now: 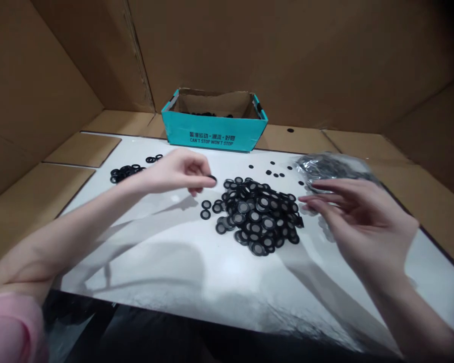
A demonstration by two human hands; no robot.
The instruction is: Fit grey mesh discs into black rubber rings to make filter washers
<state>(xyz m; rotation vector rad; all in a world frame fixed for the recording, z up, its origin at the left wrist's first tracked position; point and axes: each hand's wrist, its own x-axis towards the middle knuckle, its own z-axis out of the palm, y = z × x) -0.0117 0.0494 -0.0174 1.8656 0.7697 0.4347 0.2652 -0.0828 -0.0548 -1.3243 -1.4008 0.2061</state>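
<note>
Between the thumb and fingers of my left hand point(187, 171) is a small black round piece point(214, 178), seen nearly edge-on. Just right of it lies a heap of black rings with grey centres point(265, 217), with a few loose ones at its left edge. My right hand point(363, 214) hovers at the heap's right side, thumb and index finger apart, and I see nothing between them. Several small black discs point(275, 175) lie scattered behind the heap. Behind my left forearm is a smaller group of black rings point(126, 172).
A turquoise box point(215, 133) with dark pieces inside stands at the back of the white tabletop point(166, 257). A clear plastic bag point(335, 166) of dark pieces lies behind my right hand. Tall cardboard walls point(272, 55) enclose the back and sides. One black disc point(290, 130) lies near the back wall.
</note>
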